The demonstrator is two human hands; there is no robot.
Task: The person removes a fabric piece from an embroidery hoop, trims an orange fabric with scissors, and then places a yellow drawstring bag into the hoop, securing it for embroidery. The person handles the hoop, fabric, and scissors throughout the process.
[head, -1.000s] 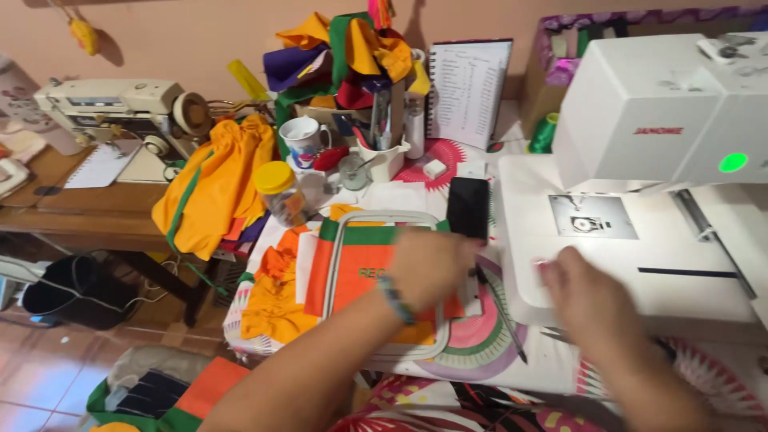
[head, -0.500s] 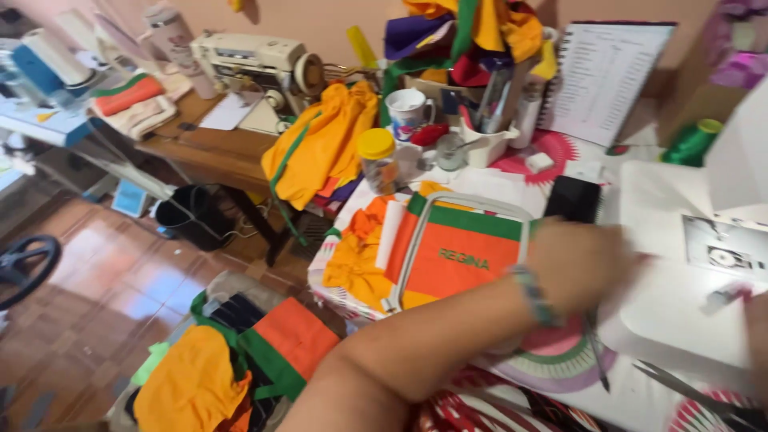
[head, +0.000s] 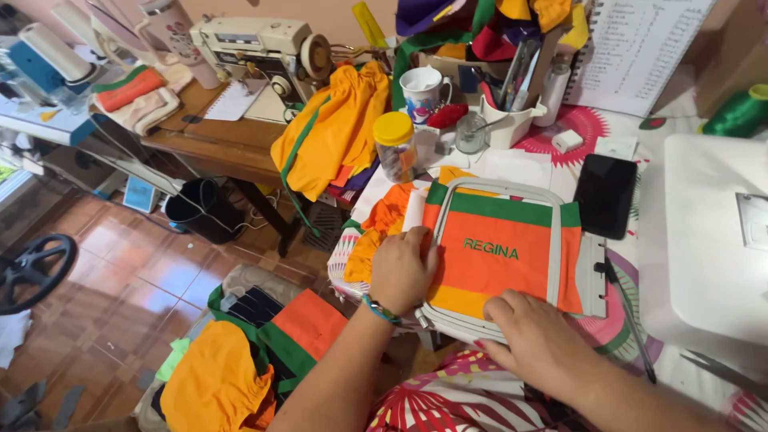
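The left hand (head: 400, 270) lies flat and unclenched on the near left rim of the grey embroidery hoop (head: 552, 240), fingers spread over the frame edge, grasping nothing. The right hand (head: 534, 336) rests palm down on the hoop's near edge, fingers curled lightly over the orange fabric (head: 496, 276); it presses rather than grips. The hoop lies on the desk (head: 616, 120) just ahead of both hands, with the orange and green cloth stretched inside it and green stitched lettering at centre.

Judged step: seating or freeing the cloth in the hoop. The next move calls for even pressure along the rim, or a firm hold at two sides.

Edges: the desk edge runs directly under both wrists. A black phone (head: 606, 194) lies just beyond the right hand, a white embroidery machine (head: 704, 240) further right. A yellow-lidded jar (head: 395, 146) stands beyond the left hand. Open room is scant; only leftward, off the desk.
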